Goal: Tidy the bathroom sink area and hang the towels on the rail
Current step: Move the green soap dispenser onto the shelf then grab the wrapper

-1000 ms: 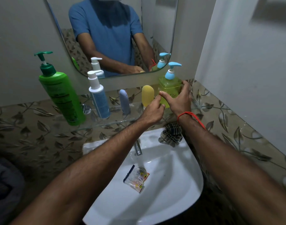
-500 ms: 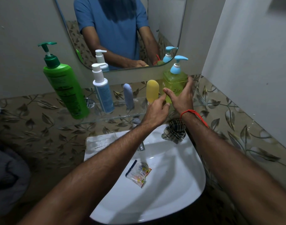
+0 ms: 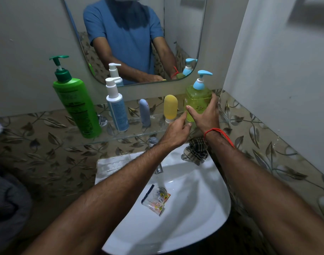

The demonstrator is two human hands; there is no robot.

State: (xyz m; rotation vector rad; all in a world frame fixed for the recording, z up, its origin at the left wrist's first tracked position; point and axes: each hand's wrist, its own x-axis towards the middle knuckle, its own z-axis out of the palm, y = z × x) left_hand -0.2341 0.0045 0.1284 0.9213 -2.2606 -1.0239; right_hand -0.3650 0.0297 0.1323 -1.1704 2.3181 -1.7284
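Right hand (image 3: 205,115): still cupped around the yellow-green pump bottle (image 3: 198,102) at the shelf's right end, fingers curled on its sides.
Left hand (image 3: 176,131): fingers loosely curled, empty, no longer touching the yellow tube (image 3: 170,107) just left.
Meaning: bottles look arranged; checked cloth (image 3: 195,150) on the sink (image 3: 203,208) rim awaits.

Glass shelf (image 3: 120,134) holds, left to right, all upright: green pump bottle (image 3: 76,105), white-blue pump bottle (image 3: 117,107), grey tube (image 3: 145,113), yellow tube (image 3: 170,107), yellow-green soap dispenser (image 3: 197,102) at right end. Checked cloth (image 3: 195,150) bunched on sink (image 3: 203,208) back-right rim; plastic sachet (image 3: 155,199) over drain.
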